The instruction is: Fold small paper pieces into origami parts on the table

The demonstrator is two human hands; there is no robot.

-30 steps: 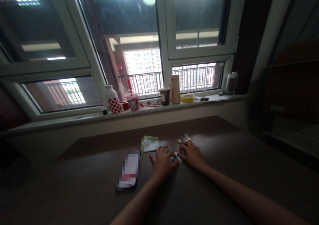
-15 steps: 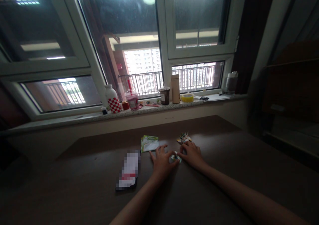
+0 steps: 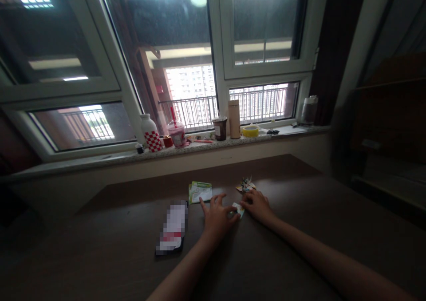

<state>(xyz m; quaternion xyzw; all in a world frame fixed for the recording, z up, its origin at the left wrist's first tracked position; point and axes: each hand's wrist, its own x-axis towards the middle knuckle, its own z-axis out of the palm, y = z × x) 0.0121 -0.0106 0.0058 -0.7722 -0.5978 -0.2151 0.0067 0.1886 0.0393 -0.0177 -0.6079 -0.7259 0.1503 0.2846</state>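
Note:
A small piece of printed paper [image 3: 238,209], white and pale green, lies low over the table between my hands. My left hand [image 3: 217,216] has its thumb and index finger closed on the paper's left side, with the other fingers spread. At the paper's right edge, my right hand [image 3: 258,206] is pinched closed on it, fingers bent. Just beyond the right hand sits a small heap of folded paper pieces [image 3: 246,184]. Green and white printed sheets [image 3: 201,192] lie stacked beyond the left fingertips.
Left of my left hand, a phone [image 3: 173,227] lies on the brown table [image 3: 109,230], its screen pixelated. On the windowsill behind stand a checkered bottle [image 3: 151,134], cups such as a pink drink [image 3: 177,134], a tan flask [image 3: 234,120] and a yellow tape roll [image 3: 250,131].
More of the small paper's face shows between the hands. My right fingers have moved slightly right and the left index finger has shifted a little; the other things stay in place.

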